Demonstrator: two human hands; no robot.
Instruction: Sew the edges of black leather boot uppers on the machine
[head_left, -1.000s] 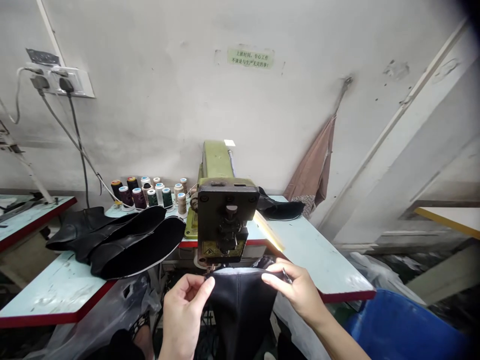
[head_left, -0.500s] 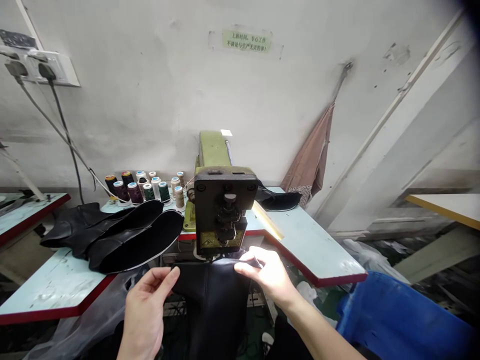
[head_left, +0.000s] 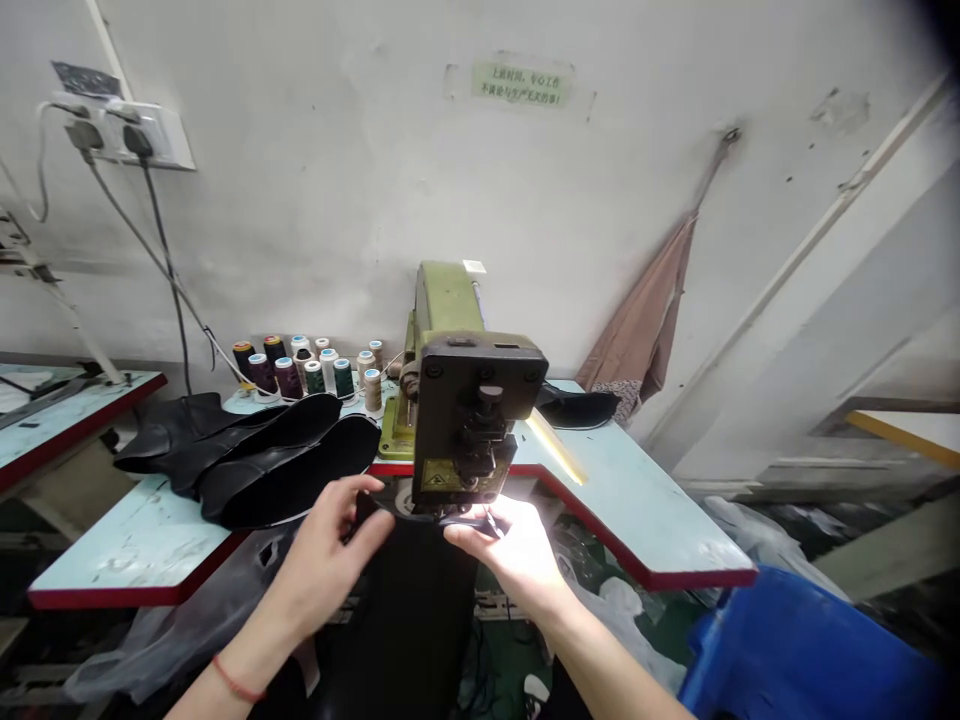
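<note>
A black leather boot upper (head_left: pixel 416 610) hangs below the head of a green and black sewing machine (head_left: pixel 480 400), its top edge at the needle area. My left hand (head_left: pixel 326 555) holds that edge on the left, thumb and fingers on either side of the leather. On the right, my right hand (head_left: pixel 517 560) pinches the edge close to the needle, under the bright machine lamp. A small metal tool (head_left: pixel 493 523), its kind unclear, shows between the right fingers. The needle point is hidden.
More black boot uppers (head_left: pixel 292 470) are stacked on the left of the light-blue table (head_left: pixel 637 490), near several thread spools (head_left: pixel 322 370). Another black piece (head_left: pixel 577 408) lies behind the machine. A blue bin (head_left: pixel 802 650) stands at the lower right; a brown cloth (head_left: pixel 645 310) hangs on the wall.
The view has shifted left. My left hand has moved in towards the machine along the leather edge, and the upper has turned. My right hand still pinches its edge.
</note>
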